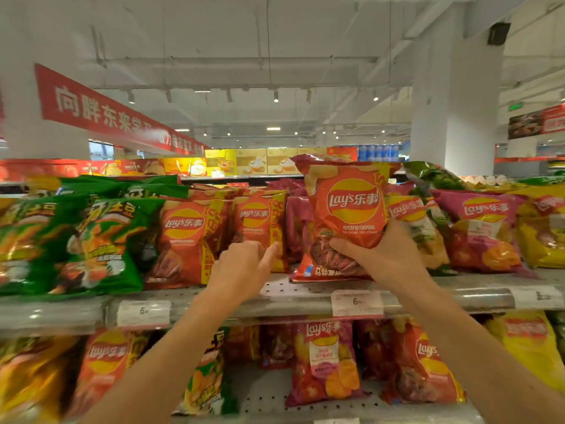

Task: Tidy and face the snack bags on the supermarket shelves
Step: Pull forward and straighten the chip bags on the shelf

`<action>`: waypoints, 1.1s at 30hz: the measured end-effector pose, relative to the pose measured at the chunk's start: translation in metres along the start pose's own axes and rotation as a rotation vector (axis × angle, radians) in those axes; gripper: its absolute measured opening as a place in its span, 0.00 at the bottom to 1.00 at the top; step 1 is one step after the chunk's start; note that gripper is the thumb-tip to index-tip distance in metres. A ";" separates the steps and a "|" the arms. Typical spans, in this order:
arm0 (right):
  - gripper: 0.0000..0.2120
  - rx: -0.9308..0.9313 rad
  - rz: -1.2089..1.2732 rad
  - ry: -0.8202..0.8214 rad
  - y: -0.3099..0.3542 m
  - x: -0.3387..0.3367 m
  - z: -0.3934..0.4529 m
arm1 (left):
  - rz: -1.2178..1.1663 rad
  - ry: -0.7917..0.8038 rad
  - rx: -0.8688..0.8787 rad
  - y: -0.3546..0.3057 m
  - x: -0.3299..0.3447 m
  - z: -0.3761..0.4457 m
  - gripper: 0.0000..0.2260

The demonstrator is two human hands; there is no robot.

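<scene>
The right hand (386,252) has its grip closed round the lower middle of a red Lay's BBQ bag (344,221), thumb across the front and fingers wrapped behind. The bag is glossy, crinkled foil, puffed like a pillow, standing upright with its bottom seam on the upper shelf (284,290), a grey metal deck punched with small holes.

Left of that grip, the left hand (241,270) holds nothing: its index finger points forward and touches the lower edge of a second red Lay's bag (260,228), while the other fingers curl loosely. Further left stands a third red Lay's bag (183,243), the same shiny film with a yellow side stripe. Beyond it sit two front green chip bags (101,246), with more green ones stacked behind.

Between the pointed-at bag and the gripped bag, a magenta bag (295,221) lies set back in shadow. Right of the grip, a tilted pack with a red logo (412,221) leans against a magenta tomato Lay's bag (486,231), and a yellow Lay's bag (544,228) stands at the far right.

Below the grip, three white price tags (357,302) sit in the clear plastic shelf rail. On the lower shelf (305,402) under it, a magenta bag and several red, yellow and green ones are blurred.
</scene>
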State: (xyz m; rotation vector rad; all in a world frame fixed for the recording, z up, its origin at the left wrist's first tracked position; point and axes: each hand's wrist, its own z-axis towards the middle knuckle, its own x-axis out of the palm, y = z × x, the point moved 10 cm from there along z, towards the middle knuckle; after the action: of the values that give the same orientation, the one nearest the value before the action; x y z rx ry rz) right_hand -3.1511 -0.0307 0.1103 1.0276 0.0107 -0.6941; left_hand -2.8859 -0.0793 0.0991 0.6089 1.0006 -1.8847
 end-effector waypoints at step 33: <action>0.59 0.034 -0.239 0.188 0.030 0.150 -0.014 | 0.328 -0.179 0.034 0.051 -0.047 -0.048 0.17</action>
State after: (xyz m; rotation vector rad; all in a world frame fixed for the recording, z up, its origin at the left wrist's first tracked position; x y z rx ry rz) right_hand -3.0131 -0.0885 0.0780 1.1323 0.2898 -0.8132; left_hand -2.8178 -0.0310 0.0865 0.5747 0.7073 -1.6346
